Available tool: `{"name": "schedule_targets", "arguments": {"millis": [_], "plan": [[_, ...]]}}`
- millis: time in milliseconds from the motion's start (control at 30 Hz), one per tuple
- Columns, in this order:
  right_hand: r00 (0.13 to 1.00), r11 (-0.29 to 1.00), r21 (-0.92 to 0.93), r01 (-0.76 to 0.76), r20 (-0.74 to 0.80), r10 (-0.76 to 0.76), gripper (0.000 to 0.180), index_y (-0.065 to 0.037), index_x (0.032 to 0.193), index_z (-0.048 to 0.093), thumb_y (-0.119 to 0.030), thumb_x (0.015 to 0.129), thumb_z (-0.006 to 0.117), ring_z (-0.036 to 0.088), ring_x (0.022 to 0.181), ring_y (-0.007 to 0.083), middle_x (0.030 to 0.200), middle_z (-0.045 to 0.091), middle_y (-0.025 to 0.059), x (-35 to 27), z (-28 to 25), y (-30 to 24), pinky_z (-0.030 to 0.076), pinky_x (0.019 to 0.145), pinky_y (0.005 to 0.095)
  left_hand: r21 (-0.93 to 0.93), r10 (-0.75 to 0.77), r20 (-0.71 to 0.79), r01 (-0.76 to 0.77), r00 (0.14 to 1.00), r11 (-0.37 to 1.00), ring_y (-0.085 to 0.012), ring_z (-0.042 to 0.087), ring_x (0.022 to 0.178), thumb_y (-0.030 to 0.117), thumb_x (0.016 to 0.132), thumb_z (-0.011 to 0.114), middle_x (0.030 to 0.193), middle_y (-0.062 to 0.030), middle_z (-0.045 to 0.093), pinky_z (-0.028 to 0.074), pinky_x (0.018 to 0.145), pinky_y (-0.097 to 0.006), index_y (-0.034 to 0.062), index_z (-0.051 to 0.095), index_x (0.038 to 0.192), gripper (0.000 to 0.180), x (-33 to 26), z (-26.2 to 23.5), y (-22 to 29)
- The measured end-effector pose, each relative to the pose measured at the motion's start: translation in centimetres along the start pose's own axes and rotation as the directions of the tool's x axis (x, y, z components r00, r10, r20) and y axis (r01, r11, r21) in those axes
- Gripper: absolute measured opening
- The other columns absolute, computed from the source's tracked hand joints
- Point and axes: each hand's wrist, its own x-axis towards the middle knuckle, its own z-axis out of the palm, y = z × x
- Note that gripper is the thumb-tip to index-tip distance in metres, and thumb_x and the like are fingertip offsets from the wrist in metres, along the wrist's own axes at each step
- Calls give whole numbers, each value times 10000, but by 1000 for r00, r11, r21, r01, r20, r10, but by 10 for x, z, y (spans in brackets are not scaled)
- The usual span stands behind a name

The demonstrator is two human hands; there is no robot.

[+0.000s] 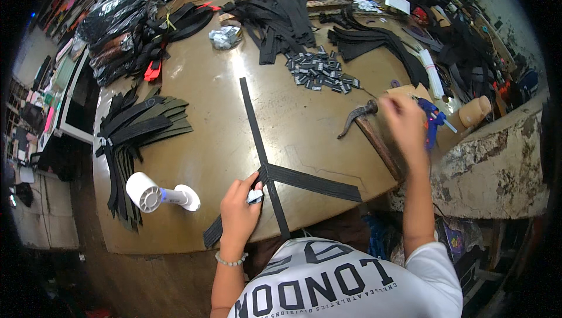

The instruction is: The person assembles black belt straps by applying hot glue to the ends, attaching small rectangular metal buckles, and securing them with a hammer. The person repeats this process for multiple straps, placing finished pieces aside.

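Left hand (240, 204): lower centre of the frame, lying over the strap work with its fingers bent and the fingertips touching beside the junction; cannot tell whether they pinch the straps or only press on them.
Small pale grey piece (254, 196): at the left hand's fingers; how it is held is unclear.
Right hand (404, 113): right of centre, raised and blurred; cannot tell whether it is closed or holds anything.
Narrow black strap (253, 116): runs from the middle of the frame down to the table's near edge, by the person's white shirt (328, 277).
Wider black straps (316, 183): one arm slants right from the junction, another lies lower left, partly beneath the left hand; cannot tell whether they are one piece.
Hammer (377, 145): right of centre, head toward the upper side, near the right hand.
Blue glue gun (432, 122): just beside the right hand, farther right.
Small dark labels (310, 71): heaped above centre, below a pile of black strips (281, 16).
Strip bundle (146, 119): left side, black and olive.
White handheld fan (143, 192): lower left, lying on the brown table (216, 119).
Clear packet (225, 38): upper centre-left.
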Motion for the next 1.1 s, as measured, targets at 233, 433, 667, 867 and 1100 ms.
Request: {"name": "schedule_targets", "arguments": {"millis": [233, 433, 667, 867, 1100], "plan": [[899, 906, 255, 339, 197, -392, 146, 2, 961, 710, -39, 835, 647, 644, 925, 352, 949, 677, 177, 79, 149, -16, 517, 848, 406, 47, -11, 15, 10, 1000, 999, -280, 543, 663, 89, 880, 699, 776, -156, 541, 449, 628, -364, 15, 692, 1131, 262, -9, -3, 6], [927, 954, 165, 250, 243, -285, 146, -1, 955, 712, -34, 826, 652, 626, 930, 366, 946, 668, 174, 82, 177, -1, 503, 851, 429, -14, -47, 17, 48, 999, 999, -310, 570, 674, 113, 877, 702, 793, -161, 556, 467, 638, -386, 33, 703, 1118, 254, -18, -3, 8], [982, 795, 590, -142, -16, 187, 216, 17, 1061, 681, -162, 944, 645, 651, 856, 143, 941, 697, 90, 58, 129, -53, 517, 773, 282, -75, -19, -93, 12, 995, 997, -283, 591, 678, 94, 855, 735, 788, -156, 598, 473, 625, -357, 17, 711, 1034, 196, -20, -2, 8], [750, 491, 619, -613, 652, 114, 221, -17, 1155, 672, -136, 974, 630, 605, 961, 91, 1034, 671, 33, -75, 71, -136, 505, 840, 262, -263, -67, -282, -9, 957, 965, -219, 660, 711, 50, 826, 768, 829, -133, 678, 519, 659, -309, -8, 722, 963, 155, -23, -12, 34], [677, 427, 618, -660, 736, -20, 258, 27, 1147, 668, -158, 967, 652, 665, 782, 95, 982, 718, 85, -104, 67, -155, 548, 692, 247, -549, -347, 79, 331, 934, 767, -101, 635, 761, 93, 848, 777, 825, -68, 718, 502, 682, -253, -30, 724, 905, 146, -29, -22, 48]]}}
